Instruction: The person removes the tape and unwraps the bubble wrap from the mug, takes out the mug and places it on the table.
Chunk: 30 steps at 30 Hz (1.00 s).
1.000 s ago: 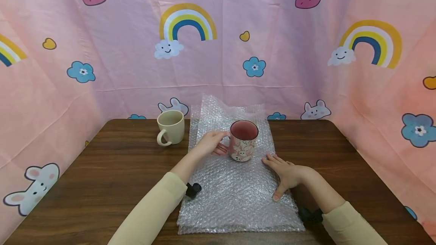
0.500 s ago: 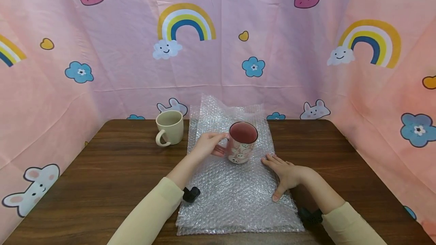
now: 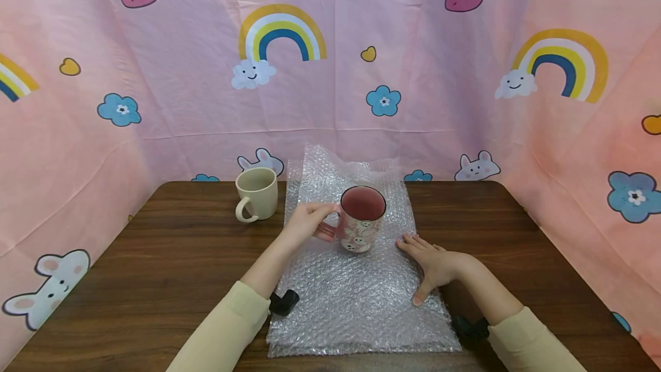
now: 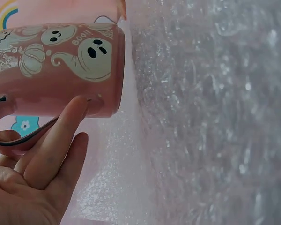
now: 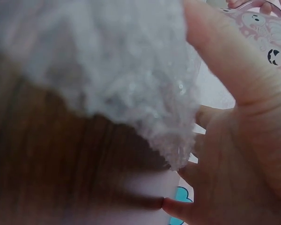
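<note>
A pink mug [image 3: 361, 225] with white ghost drawings and a dark rim stands over the bubble wrap [image 3: 366, 303], slightly tilted in the head view. My left hand [image 3: 307, 223] pinches its handle from the left; the left wrist view shows the fingers [image 4: 61, 145] at the handle [image 4: 18, 143] and against the mug's lower side. With spread fingers, my right hand [image 3: 431, 263] rests on the right edge of the bubble wrap. In the right wrist view, the wrap's edge [image 5: 173, 140] lies beside the thumb and fingers.
A cream mug [image 3: 259, 194] stands at the back left of the brown wooden table [image 3: 170, 280], its handle turned toward the front left. Behind the table hangs a pink cloth [image 3: 341, 96] printed with rainbows and rabbits. The bubble wrap's far end rises against it.
My left hand has drawn the pink mug a little to the left and toward the front edge. My right hand has stayed in place on the bubble wrap.
</note>
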Available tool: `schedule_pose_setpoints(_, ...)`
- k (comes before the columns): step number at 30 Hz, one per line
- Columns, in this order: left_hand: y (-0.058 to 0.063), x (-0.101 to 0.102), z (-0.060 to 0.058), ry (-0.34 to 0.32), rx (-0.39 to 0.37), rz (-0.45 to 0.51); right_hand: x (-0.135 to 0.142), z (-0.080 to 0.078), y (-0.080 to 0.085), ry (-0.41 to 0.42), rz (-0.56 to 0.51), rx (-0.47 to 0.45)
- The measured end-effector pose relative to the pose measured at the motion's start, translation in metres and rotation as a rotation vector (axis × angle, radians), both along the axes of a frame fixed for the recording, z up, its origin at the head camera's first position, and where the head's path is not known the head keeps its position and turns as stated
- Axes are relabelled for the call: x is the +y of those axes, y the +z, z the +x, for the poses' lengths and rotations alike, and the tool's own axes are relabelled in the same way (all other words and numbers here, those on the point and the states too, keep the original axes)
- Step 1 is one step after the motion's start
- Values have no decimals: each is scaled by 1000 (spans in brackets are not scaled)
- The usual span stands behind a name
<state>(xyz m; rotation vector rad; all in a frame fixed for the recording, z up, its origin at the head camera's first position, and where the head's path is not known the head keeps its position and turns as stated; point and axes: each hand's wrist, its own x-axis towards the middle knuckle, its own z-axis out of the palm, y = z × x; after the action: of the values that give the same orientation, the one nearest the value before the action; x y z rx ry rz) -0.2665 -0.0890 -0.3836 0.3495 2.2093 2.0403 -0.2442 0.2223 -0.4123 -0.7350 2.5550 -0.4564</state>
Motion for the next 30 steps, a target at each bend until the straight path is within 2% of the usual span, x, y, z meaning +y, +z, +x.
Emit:
schedule_pose_setpoints(7, 6, -8, 8, 23, 17, 3, 0, 1, 0, 0, -11, 1)
schedule_pose_setpoints(14, 11, -17, 12, 65, 8, 60, 1, 2, -1, 4, -20, 6)
schedule_pose_setpoints(30, 11, -39, 25, 90, 29, 48, 2, 2, -1, 3, -17, 5)
